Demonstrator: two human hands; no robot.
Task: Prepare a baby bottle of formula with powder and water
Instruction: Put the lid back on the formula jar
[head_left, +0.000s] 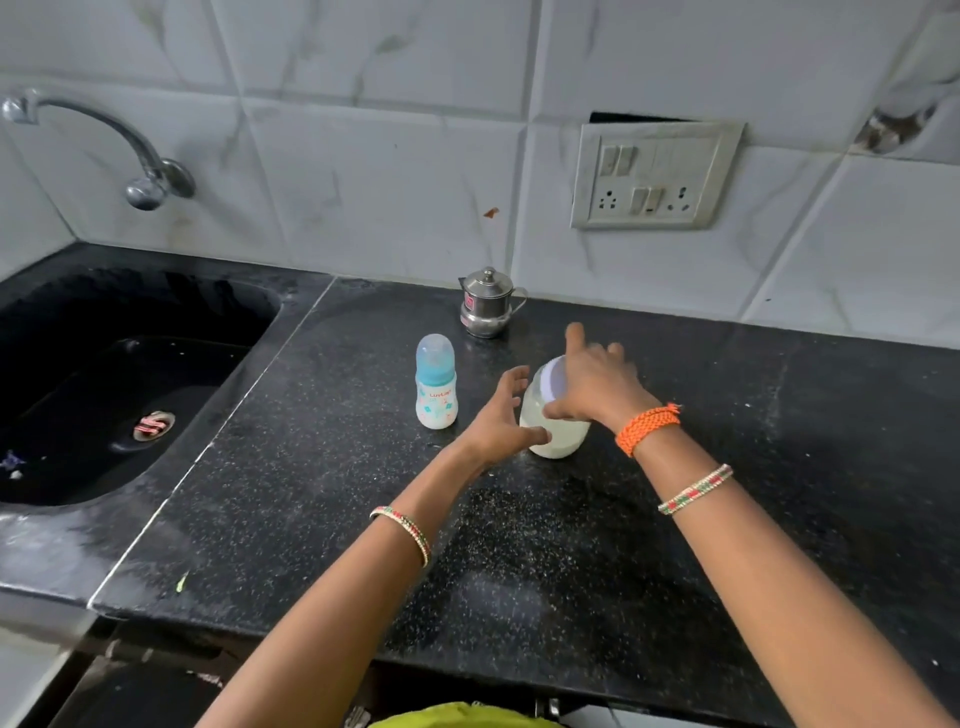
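Head view, looking down on a black speckled counter (519, 545), and both hands are on the powder jar (555, 431) near the middle of the frame. The right hand (597, 382) lies over the jar's pale lid (557, 378), fingers spread and fairly straight, thumb down along the glass; whether it really grips the lid I cannot tell, the hand is a bit blurred. The left hand (506, 415) comes in from seven o'clock of the jar, fingers spread wide, thumb touching the jar's side low down, not yet wrapped round it.

The baby bottle (436, 387) stands upright just beside the jar at nine o'clock, blue cap on, untouched. A small steel pot (485, 304) with a lid sits at eleven o'clock of the jar, near the tiled wall. The sink (104, 374) lies well off at nine o'clock, the tap (98, 140) above it.

So by my reading this is the jar-opening step, very early on: nothing has gone into the bottle as far as one can see. The next move calls for the left hand to close and steady the glass while the right turns the lid off. The bottle will need its cap off too.
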